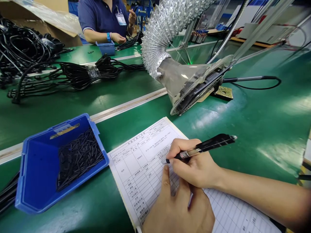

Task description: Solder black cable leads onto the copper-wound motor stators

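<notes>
A black pen (206, 144) slants in my right hand (196, 166), which is shut on it with the tip down at a printed form (136, 161). The form is a white table sheet with a few handwritten figures, lying on top of other lined sheets (233, 210). Against the paper rests my left hand (182, 207), its index finger stretched out towards the pen tip. The left fingers are apart, and nothing shows in them. Both hands cover part of the form's lower right.
Left of the form, a blue bin (36, 171) holds many short black pieces (77, 155). A fume hood (179, 81) with a silver duct (155, 38) stands ahead. Bundled black cables (82, 74) lie beyond a metal strip. Across the table sits a co-worker (102, 19) beside a small blue box (106, 48).
</notes>
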Available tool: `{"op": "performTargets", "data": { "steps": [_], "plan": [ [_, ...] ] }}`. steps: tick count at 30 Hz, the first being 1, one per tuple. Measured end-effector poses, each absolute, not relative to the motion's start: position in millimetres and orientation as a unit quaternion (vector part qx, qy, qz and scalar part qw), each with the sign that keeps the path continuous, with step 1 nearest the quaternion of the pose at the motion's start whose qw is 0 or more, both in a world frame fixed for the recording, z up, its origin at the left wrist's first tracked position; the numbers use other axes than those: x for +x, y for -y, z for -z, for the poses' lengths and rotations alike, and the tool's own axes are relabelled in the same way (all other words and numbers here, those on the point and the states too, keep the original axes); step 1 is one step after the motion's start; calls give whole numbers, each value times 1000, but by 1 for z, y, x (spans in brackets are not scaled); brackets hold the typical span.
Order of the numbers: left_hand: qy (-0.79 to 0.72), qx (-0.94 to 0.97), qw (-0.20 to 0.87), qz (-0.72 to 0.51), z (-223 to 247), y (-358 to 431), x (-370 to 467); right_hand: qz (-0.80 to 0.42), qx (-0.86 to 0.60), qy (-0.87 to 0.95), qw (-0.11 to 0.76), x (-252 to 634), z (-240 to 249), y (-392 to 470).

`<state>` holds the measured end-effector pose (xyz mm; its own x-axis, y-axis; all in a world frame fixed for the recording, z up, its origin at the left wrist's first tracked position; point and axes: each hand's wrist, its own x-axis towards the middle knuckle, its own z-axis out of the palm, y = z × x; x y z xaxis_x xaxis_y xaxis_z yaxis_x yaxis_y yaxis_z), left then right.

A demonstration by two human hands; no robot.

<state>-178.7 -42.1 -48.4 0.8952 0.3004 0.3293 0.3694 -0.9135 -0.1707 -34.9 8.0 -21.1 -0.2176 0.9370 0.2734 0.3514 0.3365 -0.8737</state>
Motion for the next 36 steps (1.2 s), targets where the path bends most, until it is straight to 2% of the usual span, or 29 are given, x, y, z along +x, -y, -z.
{"op": "performTargets", "data": {
  "steps": [36],
  "plan": [
    [166, -973, 91, 133, 39, 41, -179, -359, -461, 681, 443, -33, 20, -9]
  ]
}}
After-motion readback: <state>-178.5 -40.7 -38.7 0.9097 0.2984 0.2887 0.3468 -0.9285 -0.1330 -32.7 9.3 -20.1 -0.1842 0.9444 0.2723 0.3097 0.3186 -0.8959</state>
